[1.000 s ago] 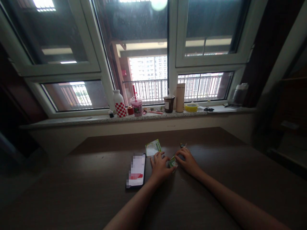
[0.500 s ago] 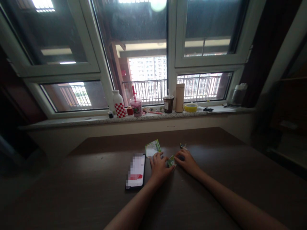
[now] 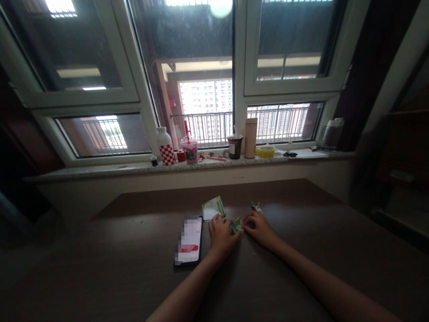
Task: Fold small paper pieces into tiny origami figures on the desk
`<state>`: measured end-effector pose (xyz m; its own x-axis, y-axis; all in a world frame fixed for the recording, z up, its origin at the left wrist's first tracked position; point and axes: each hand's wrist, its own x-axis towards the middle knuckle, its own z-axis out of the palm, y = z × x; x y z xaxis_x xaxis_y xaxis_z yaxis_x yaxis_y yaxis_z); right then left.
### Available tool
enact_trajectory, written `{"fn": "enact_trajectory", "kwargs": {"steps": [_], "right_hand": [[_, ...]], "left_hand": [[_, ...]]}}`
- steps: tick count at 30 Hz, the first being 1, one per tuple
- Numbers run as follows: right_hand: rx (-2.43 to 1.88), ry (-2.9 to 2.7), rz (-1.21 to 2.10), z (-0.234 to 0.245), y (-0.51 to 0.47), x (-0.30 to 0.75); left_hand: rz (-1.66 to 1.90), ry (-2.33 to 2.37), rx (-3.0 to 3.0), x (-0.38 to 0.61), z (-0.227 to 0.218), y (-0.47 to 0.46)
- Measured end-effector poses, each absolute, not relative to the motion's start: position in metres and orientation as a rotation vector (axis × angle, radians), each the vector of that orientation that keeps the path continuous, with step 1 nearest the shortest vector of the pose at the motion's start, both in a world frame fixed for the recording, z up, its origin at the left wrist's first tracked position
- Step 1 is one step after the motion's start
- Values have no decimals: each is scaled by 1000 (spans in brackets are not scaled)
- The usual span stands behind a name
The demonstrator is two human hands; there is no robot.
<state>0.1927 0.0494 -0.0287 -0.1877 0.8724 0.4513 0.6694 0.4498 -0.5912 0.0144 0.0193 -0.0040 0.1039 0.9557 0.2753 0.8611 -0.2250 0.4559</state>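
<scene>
A small green-and-white packet (image 3: 236, 224) is between my two hands above the brown table. My left hand (image 3: 221, 233) pinches its near left side between thumb and finger, the other fingers resting forward. At the packet's right edge, the fingers of my right hand (image 3: 260, 228) are pressed together in a pinch; the exact contact is too small to see. Just beyond my left fingers lies a green-and-white card (image 3: 213, 209). A small crumpled multicoloured piece (image 3: 255, 205) sits beyond my right hand.
Left of my left hand, a phone (image 3: 189, 241) lies face up on the table (image 3: 127, 277). Along the windowsill (image 3: 134, 169) stand a checkered bottle (image 3: 166, 147), a pink drink cup (image 3: 190, 150), a dark drink cup (image 3: 235, 146), a tan flask (image 3: 250, 138) and yellow tape (image 3: 266, 152).
The packet has shifted slightly left and turned, showing more of its green face. Both hands have moved a little left with it, still close together.
</scene>
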Motion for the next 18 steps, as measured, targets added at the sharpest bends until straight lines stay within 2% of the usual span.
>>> {"fn": "enact_trajectory", "kwargs": {"steps": [18], "right_hand": [[-1414,-1888,335,-25,51,193]], "left_hand": [[858,1731,2125,14,-2,20]]}}
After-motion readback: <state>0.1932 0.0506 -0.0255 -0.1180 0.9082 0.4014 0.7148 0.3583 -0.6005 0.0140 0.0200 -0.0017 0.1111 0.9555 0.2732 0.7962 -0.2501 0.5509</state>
